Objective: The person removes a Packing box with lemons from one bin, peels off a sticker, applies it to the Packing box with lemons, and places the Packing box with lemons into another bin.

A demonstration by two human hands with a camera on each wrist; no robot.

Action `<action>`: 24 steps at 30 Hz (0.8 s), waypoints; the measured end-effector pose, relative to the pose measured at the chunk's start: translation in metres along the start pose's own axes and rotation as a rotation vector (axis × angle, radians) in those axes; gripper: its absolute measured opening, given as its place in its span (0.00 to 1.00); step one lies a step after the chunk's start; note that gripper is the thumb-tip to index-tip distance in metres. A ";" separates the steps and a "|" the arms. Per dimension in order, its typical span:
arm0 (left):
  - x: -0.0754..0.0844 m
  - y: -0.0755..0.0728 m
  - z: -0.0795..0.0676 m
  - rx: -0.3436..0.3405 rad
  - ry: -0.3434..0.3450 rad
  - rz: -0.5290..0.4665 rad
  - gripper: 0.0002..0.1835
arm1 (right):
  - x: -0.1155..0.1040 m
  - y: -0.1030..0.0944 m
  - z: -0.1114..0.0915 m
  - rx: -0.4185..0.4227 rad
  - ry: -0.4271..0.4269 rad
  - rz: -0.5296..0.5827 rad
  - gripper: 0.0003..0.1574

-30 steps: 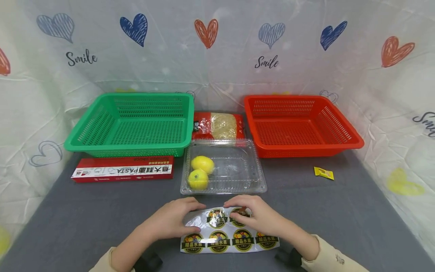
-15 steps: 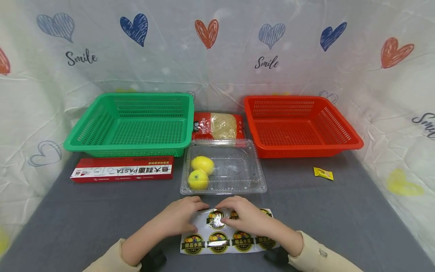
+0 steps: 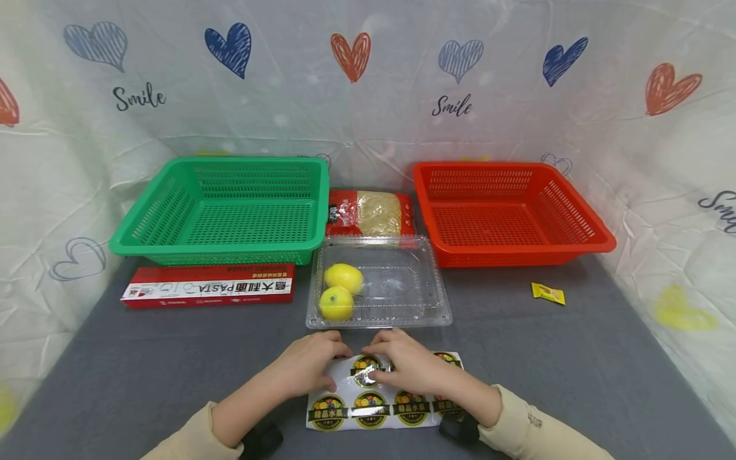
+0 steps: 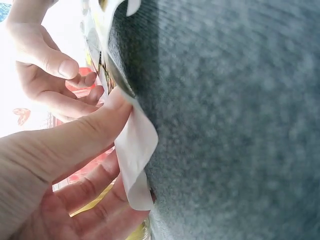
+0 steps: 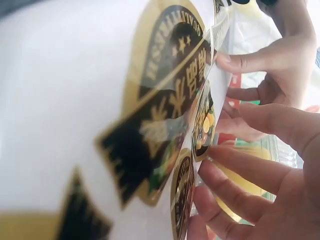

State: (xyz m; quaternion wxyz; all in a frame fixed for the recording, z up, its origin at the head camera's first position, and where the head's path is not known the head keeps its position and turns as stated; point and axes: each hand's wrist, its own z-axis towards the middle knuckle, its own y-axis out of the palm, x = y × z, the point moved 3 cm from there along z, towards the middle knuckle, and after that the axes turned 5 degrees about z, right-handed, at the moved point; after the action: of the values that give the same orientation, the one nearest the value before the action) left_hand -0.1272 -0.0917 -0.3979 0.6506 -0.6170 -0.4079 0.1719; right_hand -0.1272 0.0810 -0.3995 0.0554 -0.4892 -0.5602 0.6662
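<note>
Right, with the glossy white sheet of round black-and-gold fruit stickers [image 3: 370,409] taken as the middle of the dial and twelve pointing away from the person, the left hand [image 3: 307,364] is at its ten o'clock end. The left thumb and fingers are clamped on the sheet there, pinching its edge, which curls and stands a little off the dark grey cloth table [image 3: 575,364] in the left wrist view. The right hand [image 3: 411,364] lies over the sheet between one and two o'clock, its thumb and forefinger apart, fingers bent, fingertips at the far upper sticker (whether they grip it, I cannot tell). The sheet lies on the table, close to the person.

At twelve o'clock, just past the fingertips, sits a clear, rectangular plastic container [image 3: 397,291], with two yellow, rounded lemons [image 3: 336,303] inside at its own nine o'clock side. Beyond it, also at twelve, is a red plastic bag with tan contents [image 3: 379,213]. The green perforated plastic basket [image 3: 255,223] stands between ten and eleven, and the long red-and-white pasta box [image 3: 207,289] lies before it at ten. The red perforated plastic basket [image 3: 483,223] stands between one and two; a small yellow wrapped packet [image 3: 548,293] lies at two.
</note>
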 end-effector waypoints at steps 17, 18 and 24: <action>0.002 0.000 -0.001 0.008 -0.038 -0.013 0.24 | 0.002 0.001 0.001 0.077 0.026 0.051 0.04; 0.002 0.000 -0.002 0.010 -0.036 -0.012 0.24 | 0.001 0.000 0.001 0.085 0.017 0.060 0.06; 0.006 0.001 -0.005 0.008 -0.052 0.024 0.24 | -0.004 -0.008 -0.005 0.102 -0.020 0.129 0.10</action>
State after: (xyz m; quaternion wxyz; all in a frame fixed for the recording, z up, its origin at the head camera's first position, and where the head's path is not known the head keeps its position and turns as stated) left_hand -0.1190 -0.0905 -0.3965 0.6403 -0.6143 -0.4167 0.1974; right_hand -0.1258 0.0848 -0.3899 0.0316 -0.5142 -0.4933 0.7008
